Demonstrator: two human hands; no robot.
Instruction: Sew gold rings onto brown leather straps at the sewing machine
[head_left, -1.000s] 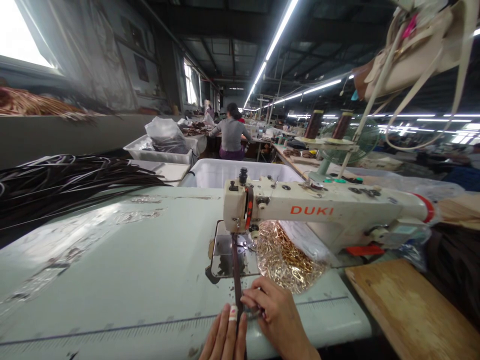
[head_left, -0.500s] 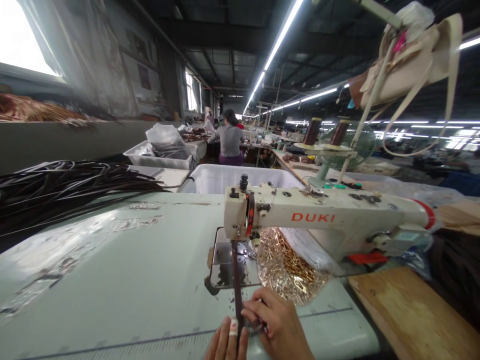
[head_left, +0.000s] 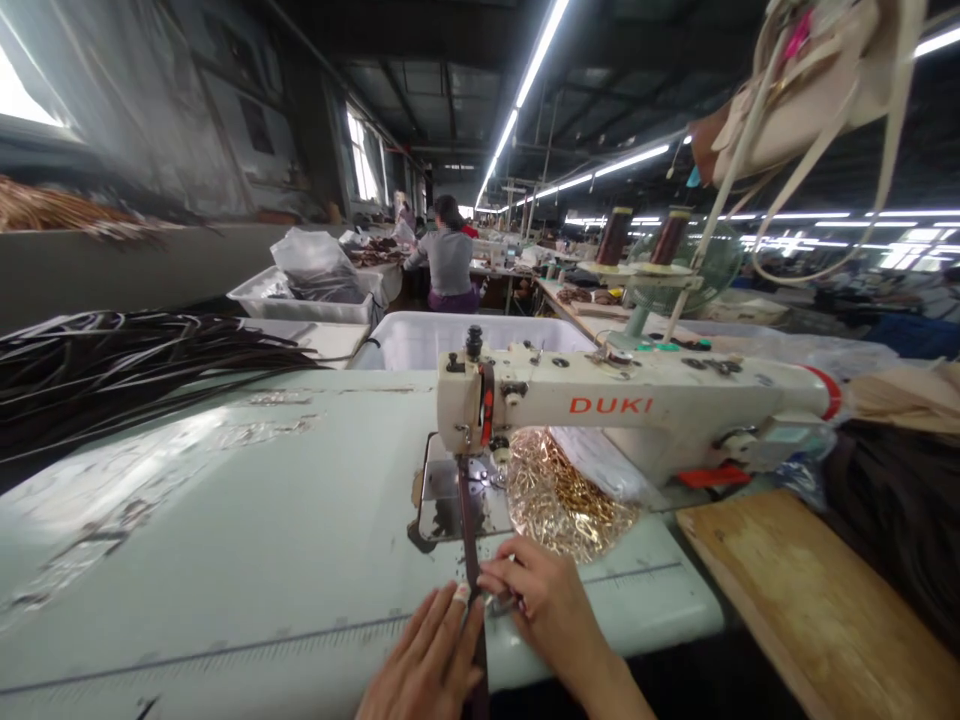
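Observation:
A long, narrow dark brown strap [head_left: 469, 535] runs from under the needle area of the sewing machine [head_left: 555, 400] toward me and over the table's front edge. My left hand [head_left: 431, 655] lies with its fingers stretched along the strap's left side, touching it. One finger has a white wrap [head_left: 461, 593] around it. On the strap's right side, my right hand [head_left: 544, 610] is closed, its fingertips pinched beside the strap's edge. Something small and shiny shows under those fingers, too covered to name. Beneath the strap is the metal needle plate [head_left: 439, 500].
A clear bag of gold metal hardware [head_left: 566, 500] lies right of the needle plate. Dark straps [head_left: 135, 385] are heaped at the left. A wooden board [head_left: 810, 610] is at the right, a white bin [head_left: 405, 335] behind the machine. A person [head_left: 448, 260] sits farther back.
The view has shifted, so the machine and table appear higher and slightly left. Both hands stay beside the strap, with more of the left hand now showing.

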